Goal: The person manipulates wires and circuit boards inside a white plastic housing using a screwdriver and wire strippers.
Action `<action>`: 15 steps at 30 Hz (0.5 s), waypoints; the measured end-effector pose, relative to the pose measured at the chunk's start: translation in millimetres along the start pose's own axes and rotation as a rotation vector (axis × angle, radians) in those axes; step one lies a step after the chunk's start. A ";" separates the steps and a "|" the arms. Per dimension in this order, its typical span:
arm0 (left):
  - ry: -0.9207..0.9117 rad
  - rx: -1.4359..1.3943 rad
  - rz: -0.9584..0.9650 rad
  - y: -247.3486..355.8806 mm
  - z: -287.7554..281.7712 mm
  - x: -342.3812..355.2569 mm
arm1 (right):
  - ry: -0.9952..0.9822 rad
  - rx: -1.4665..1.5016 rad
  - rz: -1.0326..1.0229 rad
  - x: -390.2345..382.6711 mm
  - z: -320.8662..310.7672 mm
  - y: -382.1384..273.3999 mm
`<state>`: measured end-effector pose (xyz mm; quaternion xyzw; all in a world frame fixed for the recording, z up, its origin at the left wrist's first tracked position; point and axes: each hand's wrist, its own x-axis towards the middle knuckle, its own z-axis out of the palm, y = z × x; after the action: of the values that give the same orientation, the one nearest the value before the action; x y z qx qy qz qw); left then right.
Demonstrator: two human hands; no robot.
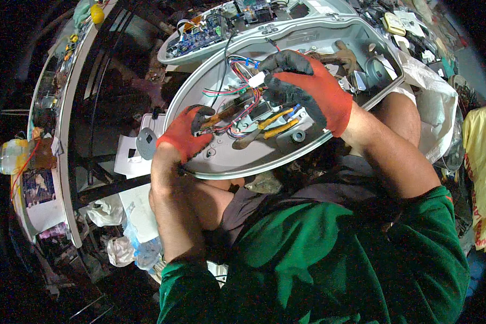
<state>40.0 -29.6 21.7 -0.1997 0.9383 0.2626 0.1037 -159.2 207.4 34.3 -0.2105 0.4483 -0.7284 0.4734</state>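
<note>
A grey oval plastic housing [237,170] lies open across my lap, with wiring inside. My right hand [313,89], in a red and black glove, is closed at a white wire connector [257,80], with thin coloured wires running from it. My left hand [186,132], gloved alike, curls its fingers around the lower end of the wire bundle [221,129] at the housing's left side. Just under my right hand, a pair of pliers with yellow handles [278,127] rests inside the housing. A brown worn tool [229,110] lies beside the wires, its kind unclear.
Hinged at the far side, the housing's other half [175,51] carries circuit boards [208,38]. A narrow bench [65,140] with a plastic jar [11,156] stands left. Electronic scrap [410,27] piles up at the far right, near a white sack [434,116].
</note>
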 end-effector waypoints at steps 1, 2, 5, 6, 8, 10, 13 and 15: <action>-0.024 0.030 0.001 1.5 1.8 2.4 | 0.004 -0.007 0.000 -0.8 0.6 -0.9; -0.048 0.060 0.002 3.7 5.5 5.2 | 0.008 -0.013 0.001 -1.5 1.1 -1.7; -0.214 0.135 -0.089 18.6 3.8 15.2 | -0.027 -0.068 -0.043 3.5 -6.3 4.3; -0.261 0.129 -0.168 24.0 2.6 16.3 | -0.047 -0.092 -0.065 5.2 -9.1 6.3; -0.254 0.175 -0.203 13.1 7.6 16.7 | -0.048 -0.067 -0.032 3.4 -5.1 3.3; -0.170 0.252 -0.182 2.9 11.0 13.3 | -0.020 -0.078 -0.020 0.8 -1.3 -1.1; -0.128 0.282 -0.208 11.9 -3.9 11.0 | 0.031 -0.096 -0.060 0.0 -4.9 -4.7; -0.059 0.208 -0.232 20.2 -16.8 6.4 | 0.008 -0.039 -0.121 3.5 -17.4 -1.1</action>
<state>24.0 -24.8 43.0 -0.2874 0.9276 0.1562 0.1807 -174.1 212.4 25.9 -0.2435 0.4507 -0.7478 0.4223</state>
